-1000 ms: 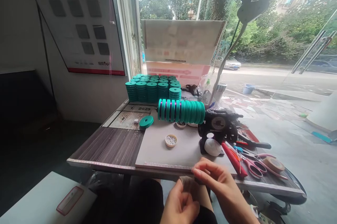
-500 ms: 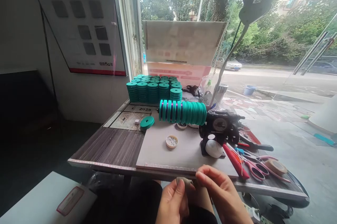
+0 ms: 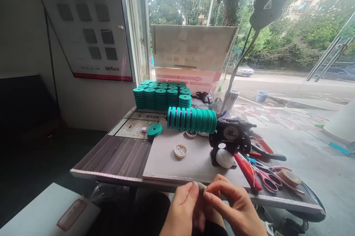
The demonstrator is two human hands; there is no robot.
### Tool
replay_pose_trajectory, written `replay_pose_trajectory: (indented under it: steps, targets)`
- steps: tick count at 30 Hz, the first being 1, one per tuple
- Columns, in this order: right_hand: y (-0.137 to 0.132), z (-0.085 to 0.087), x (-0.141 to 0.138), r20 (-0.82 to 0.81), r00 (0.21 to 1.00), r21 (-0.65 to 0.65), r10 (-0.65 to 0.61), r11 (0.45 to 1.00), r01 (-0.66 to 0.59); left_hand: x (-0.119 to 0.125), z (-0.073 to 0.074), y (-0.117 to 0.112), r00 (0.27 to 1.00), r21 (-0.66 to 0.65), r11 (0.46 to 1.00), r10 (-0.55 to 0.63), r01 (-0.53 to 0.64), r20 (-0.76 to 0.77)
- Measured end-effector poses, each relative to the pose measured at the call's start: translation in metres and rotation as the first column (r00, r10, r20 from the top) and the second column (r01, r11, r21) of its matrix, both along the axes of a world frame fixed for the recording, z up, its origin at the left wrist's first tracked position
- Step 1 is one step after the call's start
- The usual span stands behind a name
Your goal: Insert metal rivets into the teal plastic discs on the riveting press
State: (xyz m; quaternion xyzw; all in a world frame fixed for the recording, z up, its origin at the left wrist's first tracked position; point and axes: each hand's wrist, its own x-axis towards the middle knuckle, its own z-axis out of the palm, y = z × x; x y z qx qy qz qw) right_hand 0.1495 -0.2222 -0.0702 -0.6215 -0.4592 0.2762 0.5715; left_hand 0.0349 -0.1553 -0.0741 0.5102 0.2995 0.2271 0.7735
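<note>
My left hand (image 3: 183, 208) and my right hand (image 3: 233, 206) meet just below the near edge of the table (image 3: 111, 156). Both pinch a small greyish piece (image 3: 200, 186) between thumb and fingertips; I cannot make out what it is. Beyond them, a row of green spools (image 3: 192, 119) sits on the shaft of a black winding machine (image 3: 230, 138) with a white knob (image 3: 224, 157). A small dish of white beads (image 3: 180, 150) rests on the grey mat (image 3: 172, 158).
Stacks of green spools (image 3: 162, 95) stand at the back, with one loose spool (image 3: 154, 130) in front. Pink scissors (image 3: 266, 178), a red-handled tool (image 3: 246, 171) and a tape roll (image 3: 288, 177) lie at the right. A cardboard box (image 3: 192, 47) leans on the window. A white box (image 3: 41, 212) sits lower left.
Both hands have risen slightly toward the table edge, and the fingertips have closed in on the small piece. The items on the table have not moved.
</note>
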Motion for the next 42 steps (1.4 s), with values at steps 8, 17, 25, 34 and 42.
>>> replay_pose_trajectory:
  steps: [8, 17, 25, 34, 42]
  targets:
    - [-0.001, 0.023, 0.015, 0.479, 0.853, -0.179, 0.208, 0.974, -0.137, -0.002, 0.006, 0.014, 0.984, 0.342, 0.937, -0.012, 0.074, -0.179]
    - [0.018, 0.07, 0.014, 0.733, 0.356, -0.557, 0.58, 0.812, -0.174, -0.001, 0.015, 0.026, 0.934, 0.354, 0.882, -0.215, 0.311, -0.285]
    - [0.033, 0.064, 0.007, 0.717, 0.127, -0.672, 0.686, 0.728, -0.138, 0.002, -0.001, 0.03, 0.958, 0.245, 0.931, -0.233, 0.27, -0.17]
    - [0.074, 0.127, 0.08, 0.938, 0.338, -0.073, 0.08, 0.997, -0.036, 0.002, 0.039, 0.023, 0.992, 0.195, 0.98, -0.047, 0.023, 0.118]
    - [0.101, 0.089, 0.087, 0.922, 0.377, 0.061, -0.086, 0.995, 0.079, 0.013, 0.071, 0.027, 0.961, 0.196, 0.963, 0.132, -0.182, 0.243]
